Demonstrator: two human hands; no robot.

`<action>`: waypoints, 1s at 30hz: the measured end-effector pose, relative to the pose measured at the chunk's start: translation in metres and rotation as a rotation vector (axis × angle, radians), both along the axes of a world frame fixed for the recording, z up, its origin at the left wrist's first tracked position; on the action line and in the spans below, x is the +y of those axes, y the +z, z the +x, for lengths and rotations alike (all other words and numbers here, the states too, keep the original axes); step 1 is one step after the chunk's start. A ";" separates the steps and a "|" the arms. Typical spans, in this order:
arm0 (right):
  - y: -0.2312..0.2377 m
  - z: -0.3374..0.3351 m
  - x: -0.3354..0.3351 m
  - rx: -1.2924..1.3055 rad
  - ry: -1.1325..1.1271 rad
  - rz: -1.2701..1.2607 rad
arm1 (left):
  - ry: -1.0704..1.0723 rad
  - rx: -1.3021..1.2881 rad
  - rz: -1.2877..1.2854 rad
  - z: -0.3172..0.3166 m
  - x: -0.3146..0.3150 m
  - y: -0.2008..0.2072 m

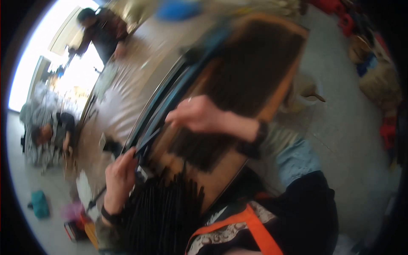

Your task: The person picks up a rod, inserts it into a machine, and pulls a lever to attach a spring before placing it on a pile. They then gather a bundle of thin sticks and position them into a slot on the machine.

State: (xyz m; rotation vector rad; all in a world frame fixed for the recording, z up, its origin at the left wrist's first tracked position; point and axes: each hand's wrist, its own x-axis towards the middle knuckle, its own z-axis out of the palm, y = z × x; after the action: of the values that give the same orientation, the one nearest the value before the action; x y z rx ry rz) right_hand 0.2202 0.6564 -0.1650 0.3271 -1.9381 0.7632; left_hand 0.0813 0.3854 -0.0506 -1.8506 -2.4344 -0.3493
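Note:
My left hand [120, 176] is closed, its fingertips pinching one end of a thin blue-grey strip [148, 140]. My right hand [196, 114] is also closed, at the strip's other end, though blur hides exactly what lies between its fingers. Beyond the hands, long blue-grey rails [166, 94] run away along the table. Under my right forearm a dark, dense mass [259, 63] lies on a wooden board [278, 95]. A bundle of thin black rods [165, 212] stands close to my body, beside my left wrist.
A broad table under wrinkled clear sheeting [123, 102] stretches to the left. One person [102, 34] stands at its far side, another person [55, 131] sits lower left. A white bucket with a brown handle [308, 91] is on the floor at right. Bags [378, 89] line the right edge.

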 end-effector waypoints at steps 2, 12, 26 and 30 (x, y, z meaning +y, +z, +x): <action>0.005 0.004 -0.006 -0.151 0.125 -0.130 | 0.015 -0.068 0.009 -0.002 0.008 -0.003; 0.010 0.008 -0.037 -0.446 0.520 -0.354 | -0.013 -0.097 -0.065 0.024 -0.011 0.021; 0.019 0.010 -0.053 -0.062 0.245 0.217 | -0.048 0.018 -0.114 0.055 -0.004 0.005; -0.029 0.027 0.026 -0.496 -0.200 0.032 | -0.042 0.165 -0.021 0.020 0.002 0.008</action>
State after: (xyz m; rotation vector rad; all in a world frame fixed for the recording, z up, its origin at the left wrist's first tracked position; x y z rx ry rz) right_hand 0.2470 0.6828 -0.1944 -0.0488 -2.4049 0.7268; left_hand 0.1010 0.3878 -0.0425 -1.8606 -2.3022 -0.1662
